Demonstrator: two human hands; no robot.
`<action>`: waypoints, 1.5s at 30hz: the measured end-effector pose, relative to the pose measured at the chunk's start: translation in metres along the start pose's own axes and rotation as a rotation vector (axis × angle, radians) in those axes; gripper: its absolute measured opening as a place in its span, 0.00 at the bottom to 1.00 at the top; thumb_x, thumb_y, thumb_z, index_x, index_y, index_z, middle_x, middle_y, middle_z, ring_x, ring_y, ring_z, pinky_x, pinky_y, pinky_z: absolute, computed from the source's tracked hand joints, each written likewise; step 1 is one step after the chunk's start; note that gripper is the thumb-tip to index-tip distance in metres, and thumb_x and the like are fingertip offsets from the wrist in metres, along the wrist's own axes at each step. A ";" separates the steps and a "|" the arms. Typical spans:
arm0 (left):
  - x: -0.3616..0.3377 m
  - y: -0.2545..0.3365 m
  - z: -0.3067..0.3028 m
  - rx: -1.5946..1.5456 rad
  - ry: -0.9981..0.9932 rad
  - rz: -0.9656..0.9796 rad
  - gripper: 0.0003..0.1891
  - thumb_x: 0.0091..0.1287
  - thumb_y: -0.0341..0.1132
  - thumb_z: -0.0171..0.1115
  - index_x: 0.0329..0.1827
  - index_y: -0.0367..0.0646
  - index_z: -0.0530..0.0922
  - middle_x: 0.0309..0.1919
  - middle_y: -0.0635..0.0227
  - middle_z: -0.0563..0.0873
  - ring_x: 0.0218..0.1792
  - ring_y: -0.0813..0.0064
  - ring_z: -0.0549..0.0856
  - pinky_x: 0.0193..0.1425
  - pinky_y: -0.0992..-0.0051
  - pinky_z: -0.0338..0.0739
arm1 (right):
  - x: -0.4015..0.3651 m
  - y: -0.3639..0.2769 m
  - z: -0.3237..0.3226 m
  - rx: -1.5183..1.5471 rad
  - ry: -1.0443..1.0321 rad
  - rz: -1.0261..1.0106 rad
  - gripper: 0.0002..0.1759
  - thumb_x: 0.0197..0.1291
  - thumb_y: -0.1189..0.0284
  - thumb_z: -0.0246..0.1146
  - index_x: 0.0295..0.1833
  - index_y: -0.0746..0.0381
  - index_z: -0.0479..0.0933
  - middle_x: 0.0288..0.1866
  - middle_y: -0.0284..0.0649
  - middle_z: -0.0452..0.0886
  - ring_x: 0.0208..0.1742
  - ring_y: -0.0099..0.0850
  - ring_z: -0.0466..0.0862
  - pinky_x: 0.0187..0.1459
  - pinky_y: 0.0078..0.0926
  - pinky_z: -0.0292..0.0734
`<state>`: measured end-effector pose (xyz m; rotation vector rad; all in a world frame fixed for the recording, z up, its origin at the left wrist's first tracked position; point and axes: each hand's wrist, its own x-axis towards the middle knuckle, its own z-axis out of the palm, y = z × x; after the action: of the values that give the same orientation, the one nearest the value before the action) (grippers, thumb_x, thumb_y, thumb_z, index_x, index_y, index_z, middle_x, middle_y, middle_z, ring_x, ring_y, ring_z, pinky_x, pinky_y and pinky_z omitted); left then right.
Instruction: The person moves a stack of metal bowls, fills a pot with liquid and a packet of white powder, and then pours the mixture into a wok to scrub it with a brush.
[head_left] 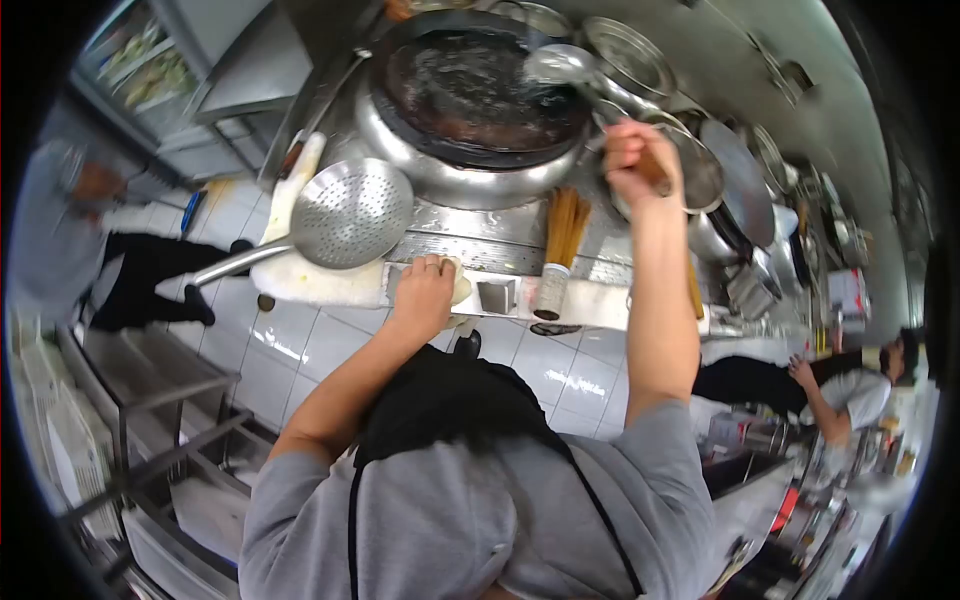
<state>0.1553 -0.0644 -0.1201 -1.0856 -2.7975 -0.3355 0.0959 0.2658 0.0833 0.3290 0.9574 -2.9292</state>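
Note:
My right hand (640, 165) is closed around the wooden handle of a ladle (562, 66). The ladle's metal bowl is over the right part of a large dark wok (400, 125), which holds dark, rippling liquid (460, 75). At the stove's front edge my left hand (424, 297) is closed on a pale folded cloth (461, 287), partly hidden under the fingers. To its left a perforated skimmer (353, 212) lies with its handle sticking out past the edge. A bamboo brush (562, 240) lies between my hands, bristles toward the wok.
A long pale towel (315, 283) lies along the stove edge (600, 305). Metal pots and strainers (625, 55) stand behind and right of the wok. One person (110, 250) stands at the left, another (840, 385) at the right. A metal rack (150, 370) is at lower left.

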 end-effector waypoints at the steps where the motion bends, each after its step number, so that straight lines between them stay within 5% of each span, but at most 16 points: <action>1: -0.001 0.001 -0.003 -0.047 -0.001 -0.004 0.36 0.43 0.36 0.74 0.59 0.37 0.73 0.45 0.54 0.79 0.50 0.56 0.79 0.52 0.62 0.77 | -0.010 0.016 0.006 -0.176 0.125 0.012 0.04 0.60 0.77 0.61 0.39 0.62 0.72 0.25 0.32 0.75 0.20 0.19 0.74 0.19 0.16 0.70; 4: -0.002 0.003 -0.023 -0.154 -0.066 -0.018 0.44 0.44 0.37 0.75 0.69 0.38 0.68 0.52 0.56 0.77 0.53 0.57 0.76 0.54 0.63 0.75 | -0.041 0.071 0.014 -0.726 0.454 -0.204 0.05 0.60 0.77 0.61 0.42 0.66 0.76 0.19 0.33 0.77 0.14 0.23 0.75 0.14 0.23 0.69; 7: -0.002 0.000 -0.030 -0.177 -0.084 0.015 0.46 0.44 0.37 0.77 0.70 0.40 0.67 0.52 0.56 0.76 0.53 0.57 0.76 0.54 0.62 0.75 | -0.067 0.118 -0.030 -1.052 0.494 -0.371 0.37 0.56 0.81 0.61 0.74 0.69 0.62 0.22 0.33 0.79 0.13 0.21 0.74 0.16 0.20 0.68; 13: -0.009 0.000 -0.050 -0.254 -0.012 0.079 0.46 0.45 0.36 0.78 0.70 0.41 0.67 0.58 0.51 0.73 0.53 0.51 0.74 0.55 0.59 0.74 | -0.158 0.178 -0.092 -1.424 0.622 -0.548 0.38 0.55 0.79 0.59 0.74 0.69 0.61 0.28 0.35 0.81 0.22 0.18 0.74 0.24 0.20 0.71; 17: -0.026 -0.001 -0.056 -0.538 0.321 0.136 0.37 0.49 0.34 0.76 0.65 0.41 0.72 0.61 0.48 0.71 0.54 0.49 0.74 0.53 0.59 0.73 | -0.202 0.217 -0.118 -1.404 0.752 -0.454 0.39 0.54 0.78 0.60 0.74 0.64 0.63 0.22 0.38 0.77 0.20 0.19 0.70 0.24 0.23 0.71; 18: -0.031 0.001 -0.065 -0.616 0.376 0.174 0.21 0.55 0.32 0.72 0.53 0.38 0.81 0.53 0.51 0.79 0.49 0.57 0.80 0.51 0.64 0.75 | -0.209 0.221 -0.123 -1.439 0.786 -0.387 0.39 0.54 0.77 0.60 0.74 0.63 0.63 0.19 0.39 0.75 0.19 0.20 0.70 0.24 0.24 0.70; 19: -0.040 -0.001 -0.065 -0.777 0.119 0.142 0.17 0.57 0.32 0.71 0.49 0.37 0.82 0.47 0.54 0.81 0.45 0.61 0.81 0.48 0.65 0.76 | -0.211 0.224 -0.126 -1.471 0.804 -0.319 0.39 0.53 0.77 0.60 0.74 0.63 0.63 0.17 0.39 0.73 0.17 0.21 0.70 0.23 0.25 0.70; 21: -0.057 -0.012 -0.055 -1.067 -0.385 0.040 0.10 0.60 0.32 0.68 0.41 0.37 0.85 0.36 0.59 0.85 0.35 0.68 0.83 0.42 0.68 0.77 | -0.210 0.227 -0.147 -1.574 0.841 -0.237 0.39 0.53 0.74 0.62 0.74 0.61 0.64 0.21 0.55 0.78 0.21 0.46 0.81 0.30 0.41 0.77; 23: -0.069 -0.009 -0.024 -1.032 -0.487 0.023 0.08 0.63 0.34 0.66 0.33 0.37 0.86 0.25 0.64 0.84 0.28 0.74 0.83 0.35 0.73 0.77 | -0.206 0.230 -0.183 -1.839 0.843 -0.279 0.39 0.52 0.75 0.62 0.74 0.60 0.64 0.24 0.55 0.80 0.25 0.52 0.82 0.34 0.48 0.78; 25: -0.086 -0.025 0.049 -0.846 -0.783 -0.140 0.12 0.63 0.37 0.66 0.43 0.38 0.85 0.35 0.64 0.87 0.30 0.72 0.84 0.35 0.73 0.77 | -0.207 0.221 -0.196 -1.957 0.845 -0.225 0.39 0.53 0.74 0.64 0.74 0.59 0.63 0.30 0.54 0.82 0.30 0.54 0.83 0.37 0.52 0.78; 28: -0.095 -0.007 0.114 -1.068 -0.655 -0.885 0.19 0.63 0.40 0.66 0.52 0.38 0.81 0.35 0.65 0.88 0.33 0.70 0.85 0.37 0.68 0.77 | -0.214 0.202 -0.194 -2.059 0.760 -0.181 0.36 0.55 0.73 0.65 0.72 0.62 0.67 0.31 0.55 0.82 0.29 0.53 0.82 0.37 0.50 0.78; 32: -0.073 0.017 0.126 -1.269 -0.593 -0.811 0.30 0.63 0.47 0.66 0.65 0.41 0.72 0.53 0.62 0.83 0.45 0.68 0.84 0.53 0.62 0.78 | -0.225 0.191 -0.157 -2.102 0.567 -0.535 0.29 0.57 0.71 0.67 0.65 0.63 0.72 0.39 0.52 0.82 0.40 0.47 0.83 0.40 0.44 0.79; 35: -0.067 0.024 0.118 -1.619 -0.752 -0.765 0.28 0.65 0.45 0.65 0.64 0.41 0.72 0.54 0.61 0.83 0.50 0.66 0.83 0.59 0.59 0.76 | -0.221 0.215 -0.166 -1.772 0.237 -0.088 0.27 0.59 0.70 0.67 0.64 0.64 0.73 0.46 0.51 0.82 0.46 0.45 0.83 0.43 0.39 0.79; 38: -0.067 0.036 0.102 -2.225 -0.876 -0.939 0.25 0.67 0.44 0.62 0.63 0.42 0.73 0.55 0.61 0.83 0.53 0.63 0.84 0.60 0.59 0.76 | -0.196 0.278 -0.184 -1.449 0.064 -0.226 0.20 0.62 0.66 0.66 0.56 0.65 0.78 0.47 0.50 0.84 0.46 0.45 0.85 0.47 0.34 0.79; 42: -0.065 0.060 0.055 -1.636 -0.778 -0.819 0.22 0.66 0.42 0.64 0.59 0.41 0.77 0.49 0.59 0.86 0.46 0.65 0.86 0.53 0.66 0.80 | -0.170 0.355 -0.228 -1.007 0.228 0.073 0.24 0.61 0.58 0.65 0.52 0.68 0.79 0.46 0.56 0.84 0.49 0.54 0.83 0.54 0.44 0.77; 45: -0.033 0.056 -0.028 -0.435 -1.107 -0.115 0.13 0.63 0.36 0.65 0.48 0.43 0.83 0.42 0.59 0.87 0.42 0.65 0.87 0.48 0.69 0.80 | -0.184 0.349 -0.228 -1.378 0.276 0.130 0.27 0.61 0.56 0.64 0.53 0.70 0.77 0.47 0.61 0.83 0.50 0.56 0.83 0.52 0.47 0.77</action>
<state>0.2185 -0.0525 -0.0899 -1.5545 -3.8882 -0.4774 0.3551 0.1130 -0.2593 0.6077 2.4518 -1.5035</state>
